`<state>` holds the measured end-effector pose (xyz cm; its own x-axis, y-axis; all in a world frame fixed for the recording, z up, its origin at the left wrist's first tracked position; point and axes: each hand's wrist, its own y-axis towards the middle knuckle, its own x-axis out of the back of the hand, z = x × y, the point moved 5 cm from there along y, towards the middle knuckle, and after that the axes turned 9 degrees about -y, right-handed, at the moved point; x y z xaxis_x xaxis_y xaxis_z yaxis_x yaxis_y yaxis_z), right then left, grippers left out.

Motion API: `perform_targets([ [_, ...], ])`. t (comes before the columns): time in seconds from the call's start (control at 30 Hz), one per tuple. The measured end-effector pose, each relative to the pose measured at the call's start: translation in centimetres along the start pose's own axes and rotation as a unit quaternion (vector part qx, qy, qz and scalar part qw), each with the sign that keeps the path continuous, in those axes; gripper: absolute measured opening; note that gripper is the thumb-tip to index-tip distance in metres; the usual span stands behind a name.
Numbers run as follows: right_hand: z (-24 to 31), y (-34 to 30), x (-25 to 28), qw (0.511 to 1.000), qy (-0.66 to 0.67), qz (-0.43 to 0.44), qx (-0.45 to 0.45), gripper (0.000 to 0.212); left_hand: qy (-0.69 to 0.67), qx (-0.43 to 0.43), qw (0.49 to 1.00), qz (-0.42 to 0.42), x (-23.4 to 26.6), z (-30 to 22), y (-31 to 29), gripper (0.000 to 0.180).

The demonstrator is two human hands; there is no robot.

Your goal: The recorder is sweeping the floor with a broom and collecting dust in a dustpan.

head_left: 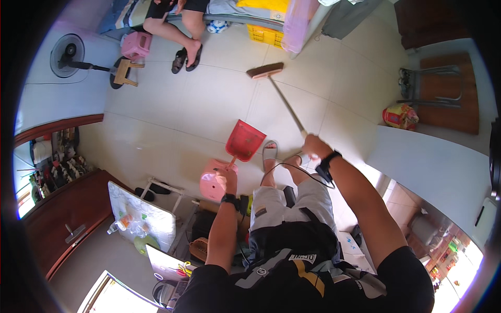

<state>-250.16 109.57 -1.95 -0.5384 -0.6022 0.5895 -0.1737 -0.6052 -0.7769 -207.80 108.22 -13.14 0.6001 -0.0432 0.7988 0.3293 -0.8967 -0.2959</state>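
Observation:
My right hand [316, 147] is closed around the upper end of a broom [286, 102]. Its pole slants away from me to a wide brush head [265, 70] on the tiled floor, ahead of my feet. In my left hand [226, 180] is the handle of a red dustpan [245, 140]. The pan lies just ahead and to the left of my sandalled feet, well apart from the brush head. A pink plastic stool [211, 180] stands beside and partly behind my left hand.
At the far left are a standing fan [69, 56], a small wooden stool [125, 72] and another pink stool [136, 45]. A seated person's legs [177, 32] reach the floor. A folded table [449, 91] leans at right; a cluttered small table [143, 216] stands lower left.

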Motion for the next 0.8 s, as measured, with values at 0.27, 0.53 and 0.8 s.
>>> perform_targets([
  [0.27, -5.5, -18.8, -4.0, 0.899, 0.350, 0.257, -0.052, 0.011, -0.023, -0.057, 0.998, 0.006, 0.4, -2.1, 1.4, 0.010],
  [0.53, -11.4, -27.7, -6.3, 0.851, 0.489, 0.114, -0.156, 0.017, -0.125, 0.058, 0.984, 0.114, 5.7, -2.5, 1.7, 0.025],
  [0.8, -23.5, -23.9, -8.9, 0.846, 0.484, 0.024, -0.219, 0.011, -0.053, -0.013, 0.996, 0.076, 5.6, -3.4, 3.8, 0.019],
])
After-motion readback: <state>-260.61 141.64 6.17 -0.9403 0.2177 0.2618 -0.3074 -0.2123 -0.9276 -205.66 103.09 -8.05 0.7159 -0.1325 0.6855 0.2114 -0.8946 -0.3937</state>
